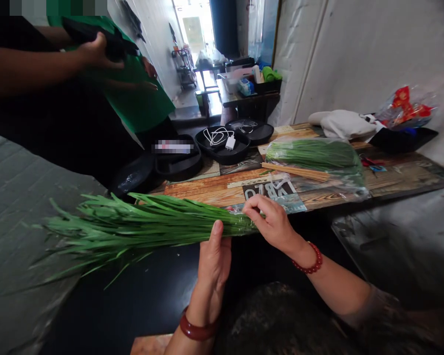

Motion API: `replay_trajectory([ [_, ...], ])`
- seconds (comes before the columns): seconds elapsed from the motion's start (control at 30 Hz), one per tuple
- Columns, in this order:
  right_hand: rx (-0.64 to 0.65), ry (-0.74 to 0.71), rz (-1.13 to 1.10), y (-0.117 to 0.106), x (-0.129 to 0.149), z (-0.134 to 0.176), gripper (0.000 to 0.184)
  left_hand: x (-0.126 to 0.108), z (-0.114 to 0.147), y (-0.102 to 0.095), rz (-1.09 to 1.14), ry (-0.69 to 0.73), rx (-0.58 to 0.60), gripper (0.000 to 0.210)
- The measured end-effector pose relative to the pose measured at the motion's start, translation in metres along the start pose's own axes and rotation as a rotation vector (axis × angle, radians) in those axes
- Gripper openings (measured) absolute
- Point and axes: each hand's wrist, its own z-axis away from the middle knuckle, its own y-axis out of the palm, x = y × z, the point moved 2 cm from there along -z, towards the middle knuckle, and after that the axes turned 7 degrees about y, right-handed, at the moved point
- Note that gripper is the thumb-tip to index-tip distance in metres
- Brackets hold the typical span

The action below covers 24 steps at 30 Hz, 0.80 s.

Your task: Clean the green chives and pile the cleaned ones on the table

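Greens: long bunch of flat, bright green leafy stalks, held up just in front of the surface's near edge, leaves fanning left, stem end to the right with something clear and shiny around it
Left grip: my left grip is partly closed around the bunch from below, thumb sticking up in front
Right grip: my right grip is at the stem end, fingers curled in; can't tell if I'm pinching stalks or just the shiny stuff
Wrists: dark red smooth bangle on the left, red beaded bracelet on the right
Surface: wood-plank-patterned surface with printed letters
Other greens: second green bunch in a clear plastic bag, thin tan sticks beside it
Trays: round-cornered black tray with a white cable and plug, more black ones nearby
Far right: white cloth cap, red-and-clear plastic wrapper
Company: someone else's hand holding a black item, near green clothing
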Motion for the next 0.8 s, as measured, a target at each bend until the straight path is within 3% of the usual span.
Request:
replay_trajectory([
  [0.07,0.068,-0.024,0.003,-0.004,0.004,0.0,0.011,0.001,-0.001,-0.002,-0.003,0.005,-0.005,0.048],
  [0.2,0.15,-0.019,0.015,-0.004,0.007,0.001,0.041,0.002,-0.002,-0.005,-0.04,0.014,0.032,0.047],
  [0.3,0.143,0.005,-0.02,0.001,0.0,-0.001,0.014,0.002,-0.001,-0.009,-0.075,-0.005,0.07,0.046],
  [0.43,0.03,0.179,-0.123,0.001,-0.025,-0.007,0.023,-0.002,-0.001,-0.014,-0.091,-0.096,0.198,0.048],
  [0.57,0.079,0.421,-0.346,0.005,-0.053,-0.005,0.027,-0.011,-0.002,-0.013,-0.082,-0.071,0.331,0.055],
  [0.7,0.119,0.628,-0.545,0.015,-0.066,0.006,0.031,-0.019,-0.008,-0.01,-0.086,0.022,0.313,0.057],
  [0.8,0.117,0.627,-0.591,0.02,-0.071,0.016,0.03,-0.026,-0.017,-0.008,-0.044,0.085,0.23,0.05],
])
